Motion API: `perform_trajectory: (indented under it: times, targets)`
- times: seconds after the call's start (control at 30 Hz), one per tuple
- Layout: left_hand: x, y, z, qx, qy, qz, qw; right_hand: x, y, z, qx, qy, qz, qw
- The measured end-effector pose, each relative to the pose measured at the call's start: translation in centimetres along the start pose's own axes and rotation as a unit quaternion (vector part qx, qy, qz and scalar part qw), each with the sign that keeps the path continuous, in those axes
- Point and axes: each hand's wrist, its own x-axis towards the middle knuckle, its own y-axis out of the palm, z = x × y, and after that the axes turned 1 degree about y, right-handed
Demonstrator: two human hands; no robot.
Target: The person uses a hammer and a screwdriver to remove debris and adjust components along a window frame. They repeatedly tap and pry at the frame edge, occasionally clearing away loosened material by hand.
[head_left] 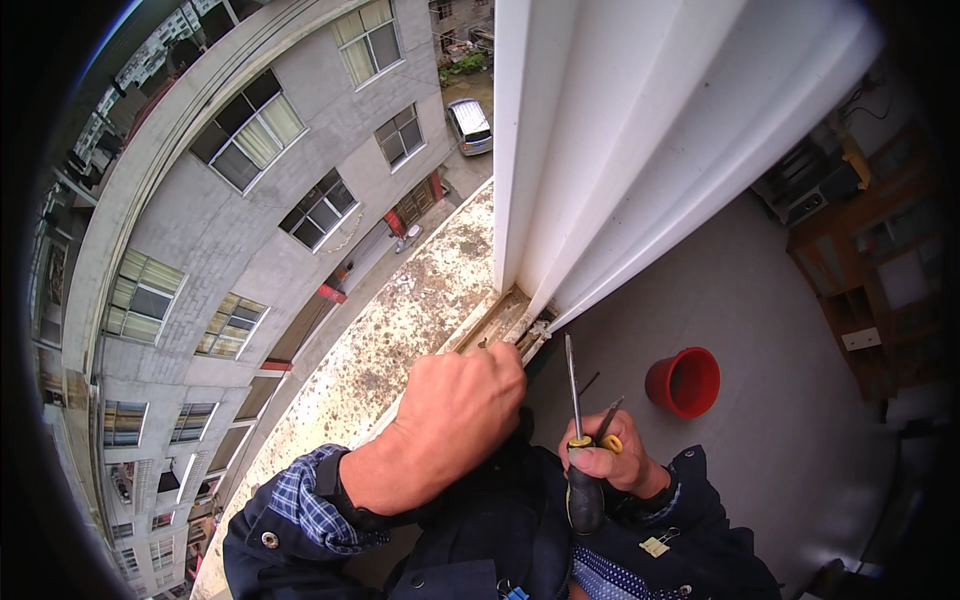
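My left hand (pixel 445 425) is closed in a fist over the lower window track (pixel 500 318), knuckles up. Its fingertips are hidden, so whatever they may hold does not show. Nearer the room side, my right hand (pixel 625 462) is wrapped round a screwdriver (pixel 584 495) with a black and yellow handle, its long metal shaft pointing up toward the frame. From the same hand stick out a dark pointed tip (pixel 608 418) and a yellow ring (pixel 611 443); I cannot tell what tool they belong to. Above both hands stands the white window frame (pixel 600 150).
Left of the track runs a stained outer sill (pixel 375 340), with a drop to the street and a grey building (pixel 240 180) beyond. A parked car (pixel 469 126) is far below. Indoors, a red bucket (pixel 683 383) stands on the grey floor, with wooden shelves (pixel 860 315) farther right.
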Motion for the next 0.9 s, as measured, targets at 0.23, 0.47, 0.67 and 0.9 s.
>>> perform_trajectory:
  times: [0.23,0.47,0.67,0.9]
  targets:
    - [-0.6,0.4,-0.3,0.021,-0.006,-0.015,1.0,0.0,0.0,0.0,0.001,-0.002,0.001,1.0]
    - [-1.4,0.5,-0.2,0.002,-0.014,-0.029,0.999,0.1,0.2,0.3,-0.005,0.0,0.001,1.0]
    - [-2.9,-0.4,0.5,-0.016,-0.041,-0.013,0.999,0.3,0.5,0.4,-0.011,-0.004,0.007,1.0]
    - [-4.7,-1.3,4.3,0.007,-0.095,-0.14,0.986,0.7,1.1,-0.3,0.012,-0.006,0.017,1.0]
